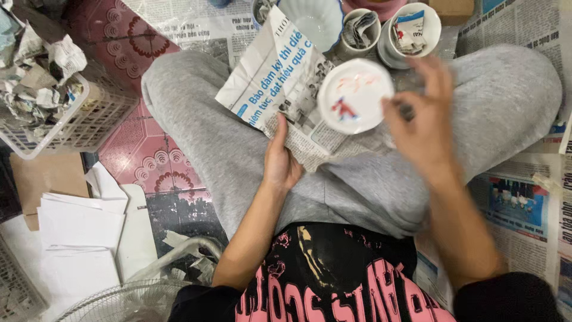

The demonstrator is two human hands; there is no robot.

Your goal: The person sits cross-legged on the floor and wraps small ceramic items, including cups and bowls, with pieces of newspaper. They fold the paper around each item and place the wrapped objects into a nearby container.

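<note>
floor: red patterned tiles showing under spread newspapers | left: white basket sitting, fan lying | light: falling evenly

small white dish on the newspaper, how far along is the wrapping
Done, it seems: two cups beyond the knees already hold crumpled paper. In hand: the small white dish lies on a newspaper sheet across the lap, left hand pressing the sheet's edge, right hand blurred beside the dish. Left: the dish is still uncovered, and the white bowl behind looks unwrapped.
</note>
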